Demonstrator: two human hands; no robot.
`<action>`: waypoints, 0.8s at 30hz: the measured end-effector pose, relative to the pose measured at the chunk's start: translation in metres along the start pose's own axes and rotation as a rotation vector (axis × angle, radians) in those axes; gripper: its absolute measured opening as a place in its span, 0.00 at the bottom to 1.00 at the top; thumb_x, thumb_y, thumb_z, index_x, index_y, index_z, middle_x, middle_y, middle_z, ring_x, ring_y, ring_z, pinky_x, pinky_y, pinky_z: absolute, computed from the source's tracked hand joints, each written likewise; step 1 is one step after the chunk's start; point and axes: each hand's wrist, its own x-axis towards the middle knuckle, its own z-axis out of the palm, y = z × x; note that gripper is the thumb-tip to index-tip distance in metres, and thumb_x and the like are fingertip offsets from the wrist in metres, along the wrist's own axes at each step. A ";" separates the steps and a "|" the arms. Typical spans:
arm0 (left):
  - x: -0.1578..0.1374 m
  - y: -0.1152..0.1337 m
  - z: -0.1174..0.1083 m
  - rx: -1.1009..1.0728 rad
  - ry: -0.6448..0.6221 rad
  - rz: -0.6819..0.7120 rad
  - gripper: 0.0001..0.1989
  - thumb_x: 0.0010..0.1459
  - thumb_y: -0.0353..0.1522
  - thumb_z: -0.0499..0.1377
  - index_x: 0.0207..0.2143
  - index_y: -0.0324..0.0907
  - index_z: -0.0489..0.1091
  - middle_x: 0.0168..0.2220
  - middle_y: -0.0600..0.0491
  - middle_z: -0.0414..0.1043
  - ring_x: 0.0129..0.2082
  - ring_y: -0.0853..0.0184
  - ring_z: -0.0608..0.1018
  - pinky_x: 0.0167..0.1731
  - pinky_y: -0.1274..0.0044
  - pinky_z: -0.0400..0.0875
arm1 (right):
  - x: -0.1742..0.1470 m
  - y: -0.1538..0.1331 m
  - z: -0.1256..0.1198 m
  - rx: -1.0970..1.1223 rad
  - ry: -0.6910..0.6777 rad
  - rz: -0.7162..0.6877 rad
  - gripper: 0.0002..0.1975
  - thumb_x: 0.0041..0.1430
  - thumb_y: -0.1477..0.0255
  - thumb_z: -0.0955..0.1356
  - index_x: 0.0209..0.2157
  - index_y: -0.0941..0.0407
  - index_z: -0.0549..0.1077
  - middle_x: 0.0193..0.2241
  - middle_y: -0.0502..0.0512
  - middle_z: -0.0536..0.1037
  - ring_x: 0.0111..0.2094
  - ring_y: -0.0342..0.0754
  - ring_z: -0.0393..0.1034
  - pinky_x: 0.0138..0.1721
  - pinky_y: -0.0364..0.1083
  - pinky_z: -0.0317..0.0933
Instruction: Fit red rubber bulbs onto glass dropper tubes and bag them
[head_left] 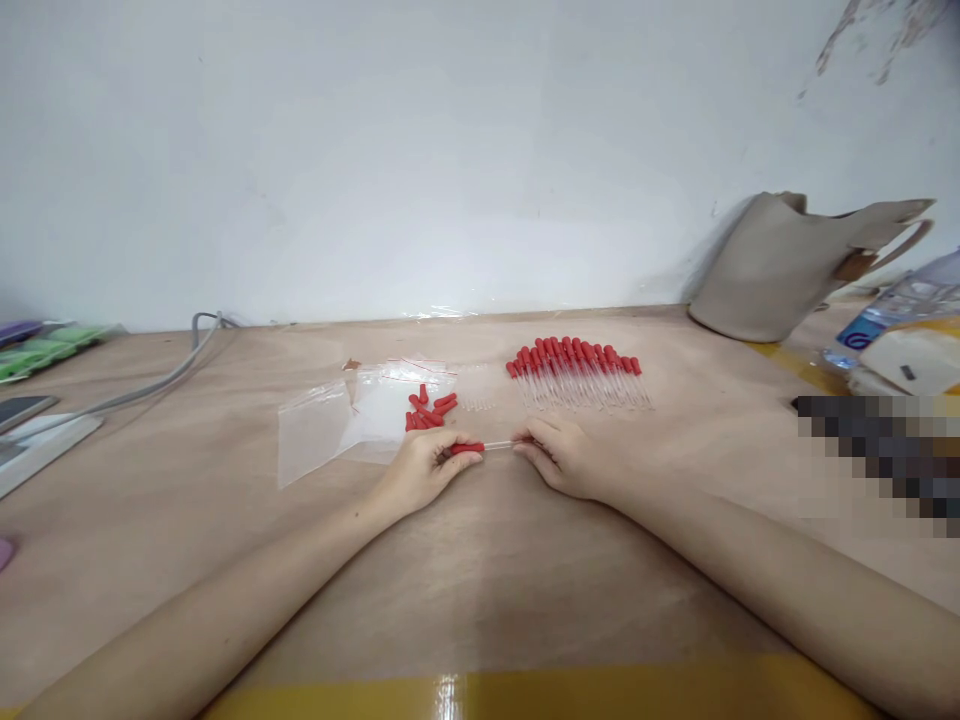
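Between thumb and fingers, my left hand (429, 468) pinches a red rubber bulb (468, 448). My right hand (561, 456) grips the far end of a thin clear dropper tube (497, 445), whose other end meets the bulb; how deep it sits inside is hidden. Just beyond my left hand, several loose red bulbs (427, 412) lie on clear plastic bags (375, 415). A few bare clear tubes (475, 388) rest beside them. Behind my right hand spreads a row of droppers (574, 372), their red bulbs pointing toward the wall.
A beige bag (765, 265) stands at the back right, near a plastic bottle (907, 300) and a white-and-yellow package (911, 360). Grey cable (165, 382) and green packets (56, 350) lie at left. Yellow tape (525, 692) runs along the table's front edge.
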 end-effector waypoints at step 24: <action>-0.001 -0.001 -0.002 0.125 0.020 0.103 0.08 0.56 0.35 0.56 0.36 0.41 0.73 0.31 0.53 0.76 0.29 0.69 0.76 0.29 0.78 0.70 | 0.008 -0.008 0.010 -0.073 -0.060 -0.042 0.11 0.62 0.72 0.58 0.32 0.58 0.69 0.27 0.54 0.72 0.30 0.44 0.65 0.32 0.43 0.57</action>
